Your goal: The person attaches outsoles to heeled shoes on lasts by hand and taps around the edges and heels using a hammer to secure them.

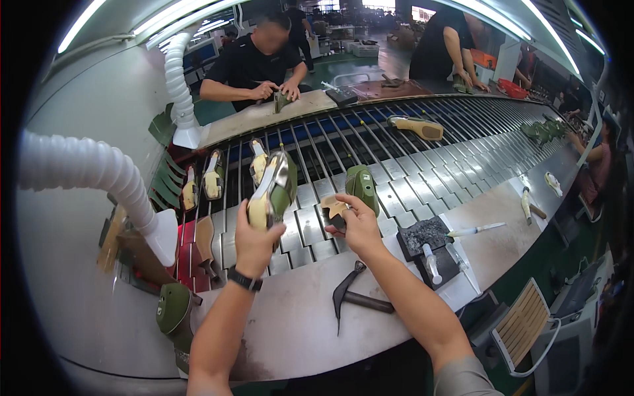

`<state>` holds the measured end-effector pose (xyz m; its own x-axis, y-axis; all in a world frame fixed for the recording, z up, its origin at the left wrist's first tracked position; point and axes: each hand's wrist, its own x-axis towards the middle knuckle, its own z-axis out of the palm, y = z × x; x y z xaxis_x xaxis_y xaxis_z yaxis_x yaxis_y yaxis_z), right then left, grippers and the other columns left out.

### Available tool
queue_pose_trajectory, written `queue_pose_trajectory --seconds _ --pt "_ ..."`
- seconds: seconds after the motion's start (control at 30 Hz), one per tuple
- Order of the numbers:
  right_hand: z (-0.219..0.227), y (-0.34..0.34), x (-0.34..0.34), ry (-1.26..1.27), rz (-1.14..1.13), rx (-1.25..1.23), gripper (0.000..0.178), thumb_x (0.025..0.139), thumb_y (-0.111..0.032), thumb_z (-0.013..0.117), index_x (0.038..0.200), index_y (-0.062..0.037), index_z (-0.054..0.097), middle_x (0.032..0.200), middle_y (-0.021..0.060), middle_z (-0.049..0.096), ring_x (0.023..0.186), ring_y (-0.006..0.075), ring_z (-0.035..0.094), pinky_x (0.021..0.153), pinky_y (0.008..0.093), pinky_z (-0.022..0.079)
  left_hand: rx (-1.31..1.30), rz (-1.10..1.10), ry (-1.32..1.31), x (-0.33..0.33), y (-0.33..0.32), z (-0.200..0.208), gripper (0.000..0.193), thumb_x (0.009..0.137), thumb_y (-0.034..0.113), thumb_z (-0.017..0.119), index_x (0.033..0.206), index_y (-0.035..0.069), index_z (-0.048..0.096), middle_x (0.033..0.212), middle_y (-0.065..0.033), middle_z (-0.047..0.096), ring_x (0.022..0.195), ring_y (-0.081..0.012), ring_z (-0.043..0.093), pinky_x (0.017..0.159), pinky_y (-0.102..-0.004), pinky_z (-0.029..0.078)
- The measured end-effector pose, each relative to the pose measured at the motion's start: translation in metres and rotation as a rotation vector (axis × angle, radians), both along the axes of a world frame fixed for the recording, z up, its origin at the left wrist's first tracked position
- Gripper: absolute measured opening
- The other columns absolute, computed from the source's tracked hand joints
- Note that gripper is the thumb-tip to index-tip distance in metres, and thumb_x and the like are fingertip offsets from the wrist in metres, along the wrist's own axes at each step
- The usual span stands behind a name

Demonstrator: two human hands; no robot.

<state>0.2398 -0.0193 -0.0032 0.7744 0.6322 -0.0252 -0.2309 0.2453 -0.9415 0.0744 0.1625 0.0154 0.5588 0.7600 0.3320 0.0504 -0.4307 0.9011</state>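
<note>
My left hand (pixel 253 245) is closed around a green shoe upper (pixel 285 185) on its last, toe pointing away and pale bottom showing. Between the fingers of my right hand (pixel 360 228) is a small dark piece with a ragged tan top (pixel 334 205); it looks like a heel, but I cannot be sure. The two held things are apart. Just beyond my right hand a green shoe (pixel 360 185) stands on the metal slats. On the bench between my forearms lies a hammer (pixel 370 302) with a dark handle.
A black pad (pixel 426 237) bears a brush (pixel 477 230) and a white tube (pixel 432 265). Several lasted shoes (pixel 212 175) lie on the conveyor rods, another (pixel 417 127) farther right. White ducts (pixel 99 165) hang left; a green shoe (pixel 174 305) stands below. Across the conveyor a person (pixel 254 66) works.
</note>
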Motion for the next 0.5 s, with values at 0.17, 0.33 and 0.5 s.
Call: queue_pose_trajectory --seconds 0.17,0.33,0.5 --pt "0.022 -0.037 -0.136 0.299 0.022 0.192 0.033 0.110 -0.008 0.043 0.139 0.0005 0.057 0.114 0.0167 0.070 0.103 0.0309 0.077 0.087 0.0414 0.066 0.597 0.126 0.339 -0.219 -0.101 0.011 0.107 0.070 0.016 0.090 0.158 -0.004 0.035 0.138 -0.0270 0.055 0.124 -0.0399 0.058 0.103 -0.0510 0.050" --pt "-0.067 -0.031 -0.232 0.100 -0.039 0.127 0.034 0.106 -0.007 0.055 0.136 0.0063 0.063 0.118 0.0129 0.072 0.109 0.0145 0.067 0.093 0.0284 0.054 0.608 0.003 0.465 -0.300 -0.130 -0.005 0.099 0.073 0.014 0.090 0.156 -0.003 0.039 0.132 -0.0246 0.057 0.113 -0.0393 0.062 0.095 -0.0484 0.052" --pt "-0.051 -0.101 -0.210 -0.288 -0.002 -0.030 0.041 0.100 -0.007 0.065 0.138 0.0088 0.062 0.109 0.0119 0.072 0.097 0.0164 0.068 0.087 0.0295 0.055 0.141 0.070 0.390 -0.322 -0.132 -0.003 0.044 0.077 0.013 0.090 0.111 -0.005 0.071 0.096 -0.0174 0.076 0.088 -0.0326 0.074 0.083 -0.0420 0.056"
